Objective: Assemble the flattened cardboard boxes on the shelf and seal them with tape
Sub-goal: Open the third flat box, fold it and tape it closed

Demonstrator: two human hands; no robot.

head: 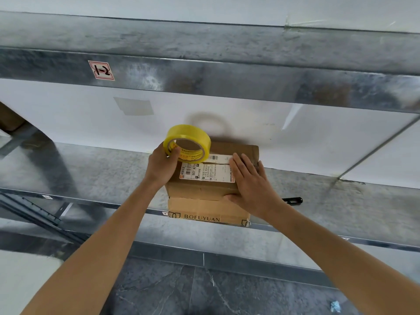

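A: Where does the box [204,189] sit, and how does it handle?
B: At frame centre, on the shelf [91,173] edge. It is probably light, with stiff corners and springy flaps. The right hand [250,185], fingers straight, presses its top. The left hand [162,162] curls round the tape [187,143].
A: What stays unclear?
B: The tape's free end, and whether the seam is taped.

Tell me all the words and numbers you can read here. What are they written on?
"BOFUYUAN": printed on the front of the cardboard box.
"507 N7": on the white shipping label on top of the box; the end of it is unclear and the small print is unreadable.
"1-2": handwritten, turned sideways, on the red-edged sticker on the upper shelf beam.
Red print on the tape roll: too small to read.
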